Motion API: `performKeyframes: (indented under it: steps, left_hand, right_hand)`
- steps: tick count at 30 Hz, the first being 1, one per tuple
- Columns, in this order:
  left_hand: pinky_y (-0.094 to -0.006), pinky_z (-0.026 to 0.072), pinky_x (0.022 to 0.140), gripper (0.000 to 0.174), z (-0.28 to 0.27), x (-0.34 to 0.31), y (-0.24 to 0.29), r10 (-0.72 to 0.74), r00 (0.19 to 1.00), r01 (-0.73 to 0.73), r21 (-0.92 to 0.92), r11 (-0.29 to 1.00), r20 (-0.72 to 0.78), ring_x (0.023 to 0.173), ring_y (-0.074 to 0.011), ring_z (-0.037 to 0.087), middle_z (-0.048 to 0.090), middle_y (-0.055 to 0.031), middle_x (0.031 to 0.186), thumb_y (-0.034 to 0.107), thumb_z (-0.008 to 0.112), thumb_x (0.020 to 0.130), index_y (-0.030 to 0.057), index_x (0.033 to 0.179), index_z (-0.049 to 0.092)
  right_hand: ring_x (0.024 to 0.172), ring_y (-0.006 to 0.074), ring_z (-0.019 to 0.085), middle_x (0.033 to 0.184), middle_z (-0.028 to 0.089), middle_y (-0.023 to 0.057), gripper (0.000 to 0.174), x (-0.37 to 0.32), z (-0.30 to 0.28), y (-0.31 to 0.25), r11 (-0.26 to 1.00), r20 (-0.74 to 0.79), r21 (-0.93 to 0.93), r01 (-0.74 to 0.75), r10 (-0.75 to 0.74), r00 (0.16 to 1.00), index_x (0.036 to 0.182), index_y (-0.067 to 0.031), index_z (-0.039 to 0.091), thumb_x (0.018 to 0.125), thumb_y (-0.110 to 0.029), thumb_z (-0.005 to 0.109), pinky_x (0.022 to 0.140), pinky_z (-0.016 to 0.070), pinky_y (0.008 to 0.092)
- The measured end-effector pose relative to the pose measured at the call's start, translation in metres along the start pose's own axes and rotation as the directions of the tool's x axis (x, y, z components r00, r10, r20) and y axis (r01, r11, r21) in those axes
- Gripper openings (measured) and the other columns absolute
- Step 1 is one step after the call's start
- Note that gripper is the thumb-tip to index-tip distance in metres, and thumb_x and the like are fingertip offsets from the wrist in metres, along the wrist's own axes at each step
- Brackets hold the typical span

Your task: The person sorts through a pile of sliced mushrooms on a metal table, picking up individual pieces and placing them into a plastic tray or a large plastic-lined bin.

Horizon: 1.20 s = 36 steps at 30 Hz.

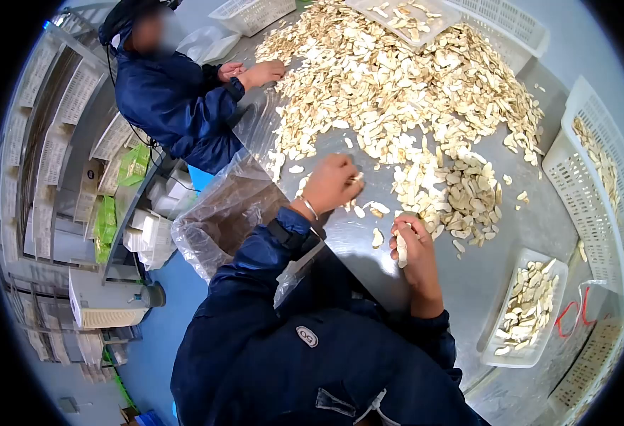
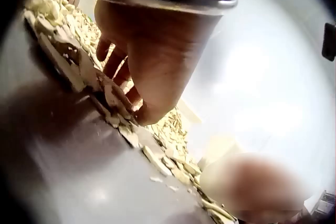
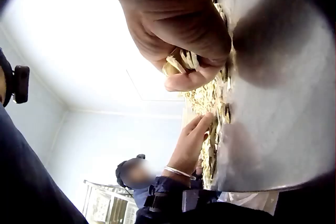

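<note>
A large heap of pale dried slices (image 1: 368, 92) covers much of the metal table. My left hand (image 1: 329, 183), a bangle on its wrist, is at the heap's near edge with a pale slice at its curled fingertips. In the left wrist view, its fingers and thumb reach down among several slices (image 2: 113, 95). Lower right of it, my right hand (image 1: 417, 252) grips a few slices (image 1: 402, 250). Those slices show between its curled fingers and thumb in the right wrist view. A smaller, greyer pile of slices (image 1: 471, 195) lies just beyond the right hand.
A white tray (image 1: 493, 348) of slices stands at right, near a perforated basket (image 1: 574, 163) and red string (image 1: 574, 317). Another tray (image 1: 432, 35) rests on the heap. A clear plastic bag (image 1: 205, 234) hangs at the table's left edge. Another person (image 1: 177, 106) works at the heap's far left.
</note>
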<state>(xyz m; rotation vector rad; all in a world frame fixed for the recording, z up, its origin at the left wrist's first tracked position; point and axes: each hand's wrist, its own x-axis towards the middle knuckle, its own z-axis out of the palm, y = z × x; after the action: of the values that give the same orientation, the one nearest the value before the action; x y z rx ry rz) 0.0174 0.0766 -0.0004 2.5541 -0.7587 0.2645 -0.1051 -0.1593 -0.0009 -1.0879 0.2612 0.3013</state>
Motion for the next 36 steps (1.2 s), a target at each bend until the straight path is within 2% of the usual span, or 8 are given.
performKeyframes:
  steps: [3,7,11,19,23,26,31,36]
  left_hand:
    - [-0.0452,0.0494,0.074,0.019,-0.005,0.013,-0.025,-0.199,0.978,0.188,0.158,0.969,0.061,0.086,-0.0362,0.061,0.063,-0.0133,0.09,0.023,0.069,0.088,0.0048,0.083,0.069]
    - [-0.0447,0.0532,0.079,0.017,0.008,0.057,-0.029,0.042,0.969,-0.013,0.118,0.993,-0.245,0.089,-0.0366,0.064,0.067,-0.0136,0.104,0.012,0.063,0.087,0.0056,0.101,0.071]
    - [-0.0422,0.054,0.084,0.029,0.023,0.075,-0.033,0.07,0.996,-0.058,0.185,0.981,-0.057,0.099,-0.0337,0.066,0.067,-0.0105,0.115,0.004,0.059,0.084,0.0102,0.109,0.07]
    - [-0.0377,0.0535,0.069,0.01,0.012,0.021,-0.01,-0.116,0.993,0.116,-0.019,0.993,0.0,0.074,-0.0284,0.066,0.068,-0.0099,0.086,0.008,0.066,0.089,0.0046,0.096,0.071]
    - [-0.0237,0.0526,0.063,0.022,0.017,0.001,-0.021,-0.379,0.907,0.415,-0.548,0.727,0.184,0.069,-0.0073,0.062,0.068,-0.0017,0.085,0.011,0.067,0.097,-0.0034,0.114,0.067]
    - [-0.0222,0.0542,0.068,0.031,0.024,-0.001,-0.038,-0.373,0.893,0.439,-0.666,0.604,0.25,0.076,-0.0072,0.064,0.067,-0.0012,0.088,0.011,0.066,0.098,-0.0042,0.125,0.063]
    - [-0.0237,0.0578,0.072,0.029,0.008,0.004,-0.026,-0.449,0.752,0.543,-0.84,0.008,0.482,0.078,-0.0122,0.068,0.069,-0.004,0.092,0.011,0.061,0.1,-0.0001,0.127,0.06]
    - [-0.0277,0.0582,0.071,0.02,-0.014,0.021,-0.014,-0.486,0.731,0.35,-0.874,-0.336,0.479,0.073,-0.0143,0.067,0.066,-0.0017,0.084,0.012,0.063,0.096,0.0056,0.115,0.059]
  right_hand:
    - [0.072,0.0111,0.059,0.091,0.06,0.0043,0.02,0.0,0.0,0.002,1.0,0.01,-0.009,0.019,-0.019,1.0,0.11,-0.0043,0.065,0.099,-0.02,0.062,0.057,0.0471,0.0245]
    - [0.072,0.0112,0.059,0.091,0.06,0.0043,0.019,0.002,-0.001,0.004,1.0,-0.002,0.006,0.001,-0.001,1.0,0.11,-0.0044,0.065,0.099,-0.019,0.061,0.057,0.0473,0.0246]
    - [0.072,0.011,0.059,0.092,0.061,0.0042,0.018,0.001,-0.002,0.0,1.0,-0.025,0.016,-0.02,0.021,0.999,0.11,-0.0045,0.065,0.099,-0.019,0.062,0.056,0.0471,0.0246]
    - [0.07,0.0103,0.057,0.09,0.059,0.003,0.016,0.004,-0.002,0.006,1.0,0.004,0.0,0.025,-0.025,1.0,0.11,-0.0056,0.063,0.099,-0.017,0.06,0.055,0.0444,0.0235]
    - [0.07,0.0107,0.057,0.09,0.059,0.003,0.016,0.002,-0.001,0.004,0.999,0.013,-0.013,0.04,-0.04,0.999,0.11,-0.0055,0.063,0.099,-0.017,0.06,0.055,0.0444,0.0237]
    - [0.07,0.0103,0.057,0.09,0.059,0.0029,0.016,0.002,0.0,0.004,1.0,-0.001,-0.013,0.028,-0.028,1.0,0.11,-0.0055,0.063,0.099,-0.017,0.059,0.055,0.0442,0.0232]
    - [0.07,0.0106,0.06,0.091,0.062,0.0034,0.018,0.004,-0.004,0.006,1.0,-0.011,-0.007,0.008,-0.009,1.0,0.11,-0.0057,0.065,0.098,-0.02,0.063,0.056,0.0473,0.0242]
    - [0.071,0.0105,0.06,0.091,0.062,0.0035,0.019,0.003,-0.004,0.006,1.0,-0.006,-0.01,0.01,-0.01,1.0,0.111,-0.0058,0.065,0.098,-0.02,0.062,0.056,0.0474,0.0244]
